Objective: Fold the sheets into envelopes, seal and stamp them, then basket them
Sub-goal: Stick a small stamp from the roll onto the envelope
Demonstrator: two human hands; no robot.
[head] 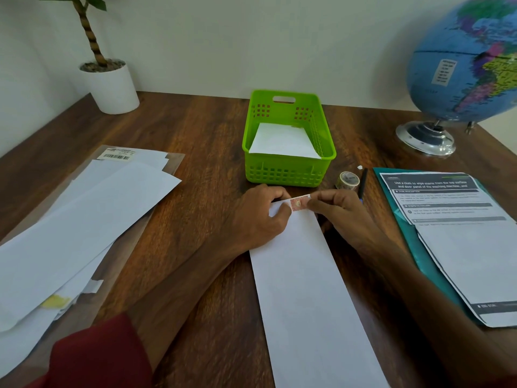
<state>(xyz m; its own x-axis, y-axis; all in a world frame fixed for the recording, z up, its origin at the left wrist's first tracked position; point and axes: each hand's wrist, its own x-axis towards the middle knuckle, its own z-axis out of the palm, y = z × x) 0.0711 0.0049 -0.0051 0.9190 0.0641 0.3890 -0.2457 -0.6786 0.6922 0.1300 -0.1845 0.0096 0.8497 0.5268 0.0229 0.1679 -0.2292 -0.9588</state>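
Dim, even indoor light, soft shadows, wide-angle bending at edges, globe (470, 60) blurred

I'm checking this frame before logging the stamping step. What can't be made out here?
Head view only:
- Far end of the long white folded envelope: covered by the left hand and right hand.
- Small red stamp: design too small, partly under fingertips.
- White paper in the green plastic basket: sealed or stamped, hidden by the wall.
- Printed instruction sheet: small text blurred.
- Blue globe: cut off by the edge.
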